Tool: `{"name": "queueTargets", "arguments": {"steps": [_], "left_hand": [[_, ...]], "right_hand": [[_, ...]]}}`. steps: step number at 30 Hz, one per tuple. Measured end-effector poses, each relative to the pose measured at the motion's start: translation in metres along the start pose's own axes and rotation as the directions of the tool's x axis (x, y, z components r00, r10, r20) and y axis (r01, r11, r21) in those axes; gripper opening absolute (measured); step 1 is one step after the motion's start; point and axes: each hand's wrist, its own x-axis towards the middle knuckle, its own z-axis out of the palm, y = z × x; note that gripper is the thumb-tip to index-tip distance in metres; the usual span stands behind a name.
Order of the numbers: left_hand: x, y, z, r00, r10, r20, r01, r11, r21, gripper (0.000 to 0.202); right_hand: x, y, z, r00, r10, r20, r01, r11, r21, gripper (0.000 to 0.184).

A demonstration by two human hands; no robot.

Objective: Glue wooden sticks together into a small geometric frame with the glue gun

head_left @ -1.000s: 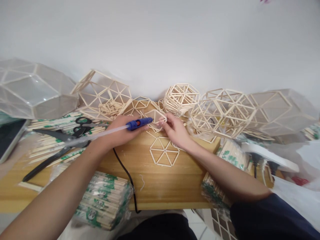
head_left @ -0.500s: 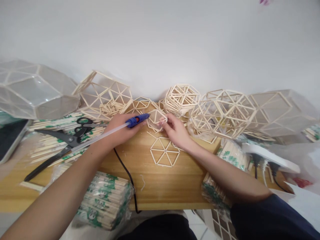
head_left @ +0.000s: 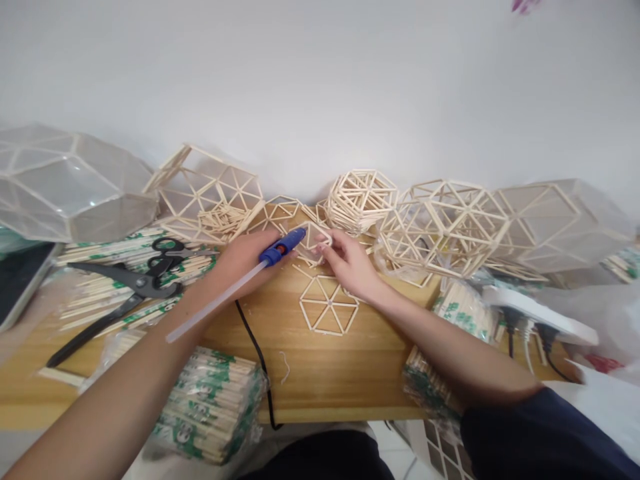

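My left hand is wrapped round a blue hot glue gun, with a long translucent glue stick jutting from its back end. The gun's front end is against a small wooden stick frame, partly hidden behind it. Pinched in the fingers of my right hand is the near right side of that frame. Flat on the table just below lies a hexagon of sticks with spokes. A black cord runs down from beneath my left hand.
Pliers and scissors lie on loose chopsticks at left. Bagged chopsticks sit at the front edge. A stack of hexagons, a large stick frame and covered polyhedra line the wall. A power strip is at right.
The glue gun has turned slightly and shifted right, its glue stick now pointing more steeply down to the left. My right hand has barely moved and still pinches the frame.
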Motion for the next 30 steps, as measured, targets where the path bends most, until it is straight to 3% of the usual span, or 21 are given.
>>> {"name": "queueTargets", "arguments": {"steps": [13,22,30], "left_hand": [[0.000,0.006,-0.003,0.996,-0.067,0.050,0.067,0.998,0.008,0.042],[-0.001,-0.006,-0.002,0.998,-0.043,0.052,0.044,0.999,-0.021,0.036],[0.000,-0.008,-0.003,0.990,-0.120,0.078,0.120,0.993,0.002,0.026]], "right_hand": [[0.000,-0.003,-0.001,1.000,-0.019,0.010,0.019,1.000,-0.009,0.012],[0.000,-0.002,-0.001,1.000,-0.014,-0.004,0.014,0.999,-0.029,0.013],[-0.001,-0.005,-0.001,1.000,-0.004,-0.009,0.003,1.000,-0.017,0.012]]}}
